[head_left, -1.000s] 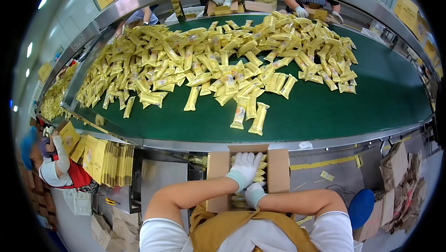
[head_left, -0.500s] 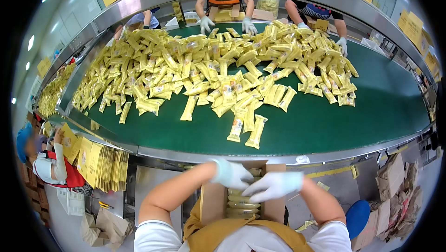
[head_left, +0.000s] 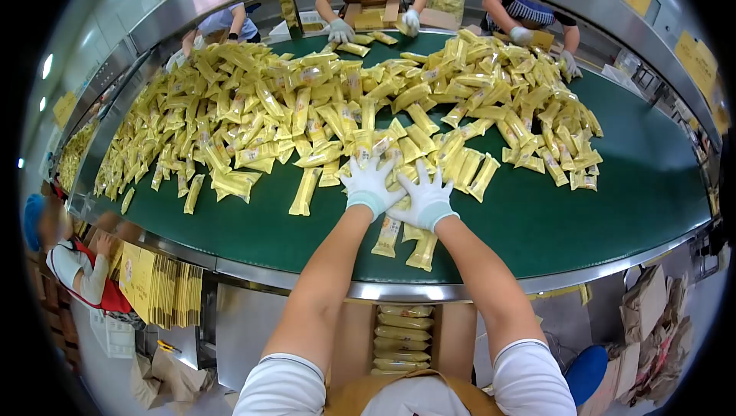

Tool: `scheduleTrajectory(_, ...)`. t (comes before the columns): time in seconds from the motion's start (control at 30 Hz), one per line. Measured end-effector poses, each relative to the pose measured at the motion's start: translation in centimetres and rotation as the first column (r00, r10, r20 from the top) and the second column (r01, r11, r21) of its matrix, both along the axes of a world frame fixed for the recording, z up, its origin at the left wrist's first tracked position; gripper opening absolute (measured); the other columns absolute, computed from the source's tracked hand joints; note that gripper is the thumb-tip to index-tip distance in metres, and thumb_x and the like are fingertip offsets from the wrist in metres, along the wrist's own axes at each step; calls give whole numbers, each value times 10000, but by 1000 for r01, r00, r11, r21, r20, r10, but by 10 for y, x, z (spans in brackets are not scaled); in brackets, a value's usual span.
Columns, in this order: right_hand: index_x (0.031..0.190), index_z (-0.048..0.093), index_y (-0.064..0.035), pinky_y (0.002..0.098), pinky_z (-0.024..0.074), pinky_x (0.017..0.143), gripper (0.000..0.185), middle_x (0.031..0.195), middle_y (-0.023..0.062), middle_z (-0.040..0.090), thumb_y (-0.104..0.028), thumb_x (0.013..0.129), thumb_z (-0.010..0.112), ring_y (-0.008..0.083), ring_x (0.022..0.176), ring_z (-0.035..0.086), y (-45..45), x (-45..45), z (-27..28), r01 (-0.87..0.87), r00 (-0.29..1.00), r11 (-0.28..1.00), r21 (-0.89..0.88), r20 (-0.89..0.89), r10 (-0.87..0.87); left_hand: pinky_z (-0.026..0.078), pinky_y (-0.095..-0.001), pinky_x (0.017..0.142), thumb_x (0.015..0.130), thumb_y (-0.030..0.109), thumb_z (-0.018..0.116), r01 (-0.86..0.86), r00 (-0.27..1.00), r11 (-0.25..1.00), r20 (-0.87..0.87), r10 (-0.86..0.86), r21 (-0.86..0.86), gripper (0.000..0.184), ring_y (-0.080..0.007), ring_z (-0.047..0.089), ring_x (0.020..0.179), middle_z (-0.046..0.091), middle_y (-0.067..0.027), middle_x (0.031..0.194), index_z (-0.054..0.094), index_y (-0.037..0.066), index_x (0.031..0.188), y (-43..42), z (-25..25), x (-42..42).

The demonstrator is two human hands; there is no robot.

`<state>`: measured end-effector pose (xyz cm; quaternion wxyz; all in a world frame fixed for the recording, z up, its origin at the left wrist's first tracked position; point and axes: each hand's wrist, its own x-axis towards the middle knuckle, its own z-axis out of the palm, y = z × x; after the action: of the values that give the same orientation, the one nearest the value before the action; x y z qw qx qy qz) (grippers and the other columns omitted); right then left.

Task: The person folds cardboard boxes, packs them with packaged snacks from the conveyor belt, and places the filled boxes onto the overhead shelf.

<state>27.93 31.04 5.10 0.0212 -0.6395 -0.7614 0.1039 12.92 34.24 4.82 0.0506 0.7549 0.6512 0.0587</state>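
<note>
A large heap of yellow wrapped snack packets (head_left: 300,109) lies across the green belt (head_left: 629,194). My left hand (head_left: 371,186), in a white glove, rests with fingers spread on packets at the heap's near edge. Just beside it, my right hand (head_left: 425,196) is gloved too, its fingers apart over more packets. The thumbs nearly meet, and the packets under my palms are partly hidden. Two packets stick out toward me below my wrists, one of them a printed packet (head_left: 387,237). Below the belt's edge, an open cardboard box (head_left: 457,339) holds a row of packets (head_left: 403,334).
A metal rail (head_left: 368,291) edges the belt in front of me. Across it, co-workers' gloved hands (head_left: 341,31) are at the heap's far side. At left, a person in a red apron (head_left: 115,297) stands by folded yellow cartons (head_left: 172,289). A blue stool (head_left: 586,374) stands at right.
Both my hands have moved from the cardboard box forward onto the packets on the belt, and their fingers have spread. The row in the box is now uncovered. Co-workers' hands across the belt have shifted.
</note>
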Motion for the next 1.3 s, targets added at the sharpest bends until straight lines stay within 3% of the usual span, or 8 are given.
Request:
scheduleTrajectory(0.23,1431,523,-286,695,184,1142,819,1606,182,267,-653,718,691,514,1431,277,-20,28,-9,-46,999,998,45,-20,47,340,-497,1135,774,483,722,335,936,936,78,-343,105,686,-452,454,1282,547,-112,1396,573,204,1383,-35,-23,-64)
scheduleTrajectory(0.5,1443,512,-295,710,208,1111,746,1605,203,285,-608,783,663,547,1410,302,-80,71,-30,229,959,973,23,-175,-221,223,-661,1141,867,242,630,560,828,825,35,-559,-78,596,-483,270,1455,529,-43,1452,506,252,1450,-116,-18,-121)
scheduleTrajectory(0.63,1513,400,-159,564,315,1120,852,1548,254,346,-536,813,707,495,1376,373,-111,93,-41,250,954,961,115,-200,-224,170,-703,1134,875,271,638,483,871,856,198,-449,-183,582,-522,296,1434,544,-44,1451,515,266,1444,-146,14,-124)
scheduleTrajectory(0.67,1500,370,-55,477,404,1052,908,1427,254,459,-497,801,745,436,1279,470,-122,100,-48,227,964,935,273,-199,-176,305,-614,1118,874,308,678,458,876,887,198,-440,-53,574,-498,426,1344,584,-101,1372,531,193,1417,-146,15,-122)
scheduleTrajectory(0.77,1458,404,-15,468,448,982,900,1271,216,544,-509,791,752,396,1154,533,-143,99,-37,326,941,938,121,-142,-309,445,-477,1030,863,315,718,191,838,981,513,-187,45,560,-438,536,1215,606,-152,1272,557,104,1356,-139,1,-109)
scheduleTrajectory(0.93,1383,454,-11,482,510,901,650,1125,213,572,-190,815,714,404,1039,582,-142,117,-39,350,934,934,64,-100,-343,510,-446,916,849,293,756,-33,986,990,156,55,-139,556,-389,589,1086,607,-193,1152,589,60,1325,-107,-18,-94)
scheduleTrajectory(1.2,1320,529,21,456,487,924,634,1066,232,595,-273,800,743,411,1042,577,-102,89,-9,358,901,906,226,-338,-272,521,-463,918,829,350,761,57,997,958,68,-40,-279,521,-392,582,1081,563,-198,1166,615,90,1256,-150,34,-62)
scheduleTrajectory(1.3,1219,563,-4,458,530,916,597,1147,220,609,-411,826,754,401,1059,629,-77,60,-24,341,930,935,-95,-112,-350,524,-454,876,800,369,786,36,997,983,-54,-46,-178,466,-374,598,1063,584,-184,1129,640,76,1132,-154,8,-51)
